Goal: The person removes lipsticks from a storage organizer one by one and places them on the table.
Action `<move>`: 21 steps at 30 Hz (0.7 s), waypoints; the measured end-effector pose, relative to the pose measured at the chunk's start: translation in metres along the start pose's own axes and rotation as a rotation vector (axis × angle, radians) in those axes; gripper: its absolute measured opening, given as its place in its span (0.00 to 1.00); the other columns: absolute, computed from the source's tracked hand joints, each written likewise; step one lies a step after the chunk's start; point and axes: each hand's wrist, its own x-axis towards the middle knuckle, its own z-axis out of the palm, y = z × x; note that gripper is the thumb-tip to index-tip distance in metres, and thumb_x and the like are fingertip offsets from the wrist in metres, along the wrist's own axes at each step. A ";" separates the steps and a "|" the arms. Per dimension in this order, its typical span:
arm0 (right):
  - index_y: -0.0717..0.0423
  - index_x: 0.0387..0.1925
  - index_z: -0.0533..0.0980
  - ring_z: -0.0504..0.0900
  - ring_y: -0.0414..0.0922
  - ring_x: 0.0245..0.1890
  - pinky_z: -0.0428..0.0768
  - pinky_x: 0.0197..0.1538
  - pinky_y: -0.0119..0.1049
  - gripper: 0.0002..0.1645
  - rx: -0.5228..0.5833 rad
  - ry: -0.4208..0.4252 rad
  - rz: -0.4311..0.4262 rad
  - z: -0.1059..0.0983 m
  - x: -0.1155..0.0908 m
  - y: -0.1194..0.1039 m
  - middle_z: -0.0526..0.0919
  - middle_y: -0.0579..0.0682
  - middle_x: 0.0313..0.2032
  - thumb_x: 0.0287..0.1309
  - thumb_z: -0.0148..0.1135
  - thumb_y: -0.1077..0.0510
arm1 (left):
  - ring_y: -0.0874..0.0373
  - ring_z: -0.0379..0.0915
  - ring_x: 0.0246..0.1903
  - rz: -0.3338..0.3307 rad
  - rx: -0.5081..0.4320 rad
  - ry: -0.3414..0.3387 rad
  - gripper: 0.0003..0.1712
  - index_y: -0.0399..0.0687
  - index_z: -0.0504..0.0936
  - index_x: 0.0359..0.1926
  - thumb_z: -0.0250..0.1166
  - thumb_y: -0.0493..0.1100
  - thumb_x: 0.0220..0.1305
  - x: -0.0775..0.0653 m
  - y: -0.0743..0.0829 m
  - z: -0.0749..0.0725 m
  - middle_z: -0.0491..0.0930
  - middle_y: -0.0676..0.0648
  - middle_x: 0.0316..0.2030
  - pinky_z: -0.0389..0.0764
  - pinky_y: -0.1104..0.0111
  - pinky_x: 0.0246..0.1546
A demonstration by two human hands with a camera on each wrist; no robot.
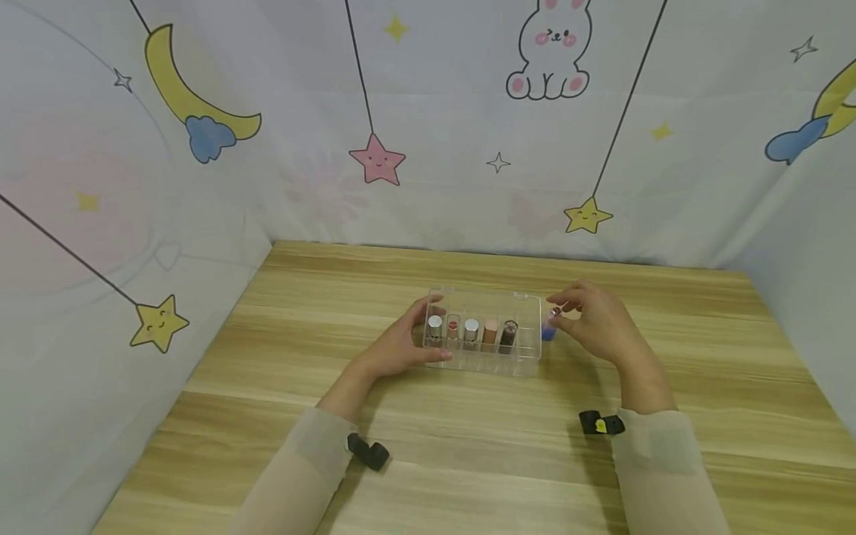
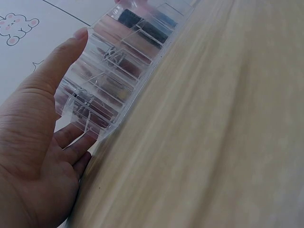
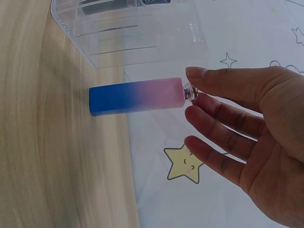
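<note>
Both hands work apart: the right hand (image 3: 263, 128) pinches the small shiny knob (image 3: 191, 92) of the blue-and-pink tube (image 3: 137, 96), while the left hand (image 1: 400, 346) grips the left end of the clear box (image 1: 529, 339). The tube is just beside the box's right end; whether it touches the table (image 1: 468, 446), I cannot tell. I judge it light and stiff — but smooth, so it may slip — and its squared sides should give a surer hold than the knob. The box looks brittle.
</note>
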 end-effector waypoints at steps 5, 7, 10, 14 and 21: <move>0.59 0.57 0.83 0.83 0.59 0.54 0.78 0.56 0.61 0.20 -0.004 -0.002 0.007 -0.001 0.000 -0.002 0.83 0.58 0.55 0.65 0.70 0.58 | 0.48 0.60 0.77 -0.002 -0.002 0.001 0.61 0.66 0.53 0.81 0.82 0.55 0.54 0.000 0.000 0.000 0.69 0.53 0.72 0.57 0.39 0.76; 0.59 0.57 0.83 0.82 0.59 0.54 0.78 0.56 0.61 0.20 -0.007 -0.001 0.007 -0.002 -0.001 -0.003 0.83 0.58 0.55 0.65 0.70 0.58 | 0.49 0.60 0.76 -0.007 -0.004 0.001 0.60 0.67 0.54 0.80 0.82 0.56 0.54 0.000 0.000 0.000 0.69 0.54 0.72 0.57 0.40 0.76; 0.59 0.57 0.83 0.83 0.59 0.53 0.78 0.55 0.60 0.20 -0.014 0.007 0.001 -0.002 -0.001 -0.003 0.83 0.58 0.54 0.65 0.71 0.58 | 0.50 0.60 0.76 -0.012 -0.003 0.002 0.60 0.69 0.54 0.80 0.81 0.56 0.54 0.001 -0.001 0.000 0.69 0.55 0.72 0.58 0.40 0.76; 0.59 0.56 0.83 0.82 0.59 0.53 0.79 0.55 0.60 0.20 -0.011 0.011 0.000 -0.003 -0.002 -0.005 0.83 0.58 0.54 0.65 0.71 0.58 | 0.49 0.60 0.76 -0.012 -0.004 0.000 0.59 0.69 0.54 0.80 0.81 0.56 0.55 0.001 -0.002 0.000 0.69 0.55 0.72 0.58 0.40 0.76; 0.58 0.57 0.83 0.82 0.59 0.53 0.79 0.55 0.59 0.20 -0.002 0.005 0.004 -0.005 -0.002 -0.008 0.82 0.58 0.54 0.65 0.70 0.58 | 0.49 0.60 0.76 -0.011 -0.012 -0.001 0.60 0.69 0.54 0.80 0.82 0.55 0.54 0.001 -0.001 0.000 0.69 0.54 0.72 0.57 0.40 0.76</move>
